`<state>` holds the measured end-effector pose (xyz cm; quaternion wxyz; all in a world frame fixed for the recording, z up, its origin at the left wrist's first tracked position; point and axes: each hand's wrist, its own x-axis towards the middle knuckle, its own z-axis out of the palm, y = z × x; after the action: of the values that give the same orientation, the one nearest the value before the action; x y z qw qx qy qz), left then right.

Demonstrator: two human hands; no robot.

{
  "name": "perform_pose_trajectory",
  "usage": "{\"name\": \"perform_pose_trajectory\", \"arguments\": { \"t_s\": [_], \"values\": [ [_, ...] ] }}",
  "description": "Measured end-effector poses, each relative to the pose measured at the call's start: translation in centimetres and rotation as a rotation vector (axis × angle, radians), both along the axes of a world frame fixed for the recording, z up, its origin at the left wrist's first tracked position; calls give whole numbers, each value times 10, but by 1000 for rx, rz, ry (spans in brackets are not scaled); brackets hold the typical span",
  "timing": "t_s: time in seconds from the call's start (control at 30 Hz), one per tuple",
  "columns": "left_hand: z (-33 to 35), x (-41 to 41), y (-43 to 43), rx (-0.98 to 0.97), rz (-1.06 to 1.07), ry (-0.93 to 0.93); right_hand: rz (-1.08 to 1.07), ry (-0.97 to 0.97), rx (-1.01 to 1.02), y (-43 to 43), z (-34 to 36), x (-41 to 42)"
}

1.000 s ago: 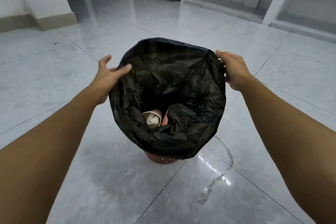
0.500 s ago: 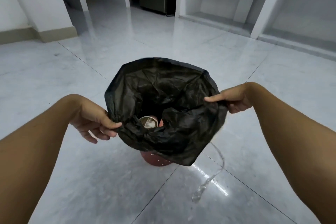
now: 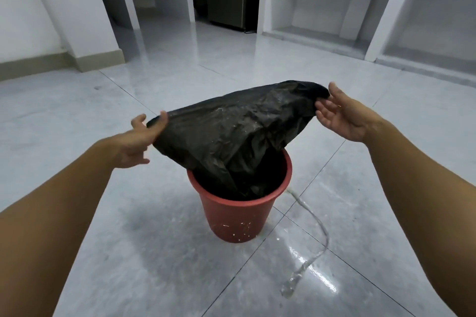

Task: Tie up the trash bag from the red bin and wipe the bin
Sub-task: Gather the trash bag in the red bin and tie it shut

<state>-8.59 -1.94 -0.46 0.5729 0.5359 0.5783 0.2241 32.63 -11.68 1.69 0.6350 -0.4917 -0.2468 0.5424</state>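
The left hand [image 3: 139, 143] and right hand [image 3: 346, 117] pinch opposite corners of the crinkled black trash bag [image 3: 231, 131]. Its bottom sits inside the round red bin [image 3: 239, 219].

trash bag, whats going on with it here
A person holds the bag stretched between both hands above the red bin. The left hand pinches its left edge, and the right hand holds the raised right corner. The bag's lower part sits inside the bin, and it is not tied yet. A water trail lies on the floor right of the bin.
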Motion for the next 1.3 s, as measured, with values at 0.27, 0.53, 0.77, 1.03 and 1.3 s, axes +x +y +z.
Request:
{"name": "perform_pose_trajectory", "arguments": {
  "t_s": [0.27, 0.53, 0.77, 1.03, 1.3],
  "values": [
    [-5, 47, -3, 117, 199, 68, 91, -468, -239, 16, -11, -20],
    [-21, 97, -11, 240, 167, 175, 35, -620, -70, 51, -8, -81],
    [-14, 116, -1, 349, 71, -135, -62, -658, -22, 77, -20, -105],
    [5, 128, -3, 210, -362, -164, 21, -531, -115, 86, -31, -110],
    [-18, 126, 12, 433, -262, -161, 76, -372, -24, 86, -35, -91]
  ]
}}
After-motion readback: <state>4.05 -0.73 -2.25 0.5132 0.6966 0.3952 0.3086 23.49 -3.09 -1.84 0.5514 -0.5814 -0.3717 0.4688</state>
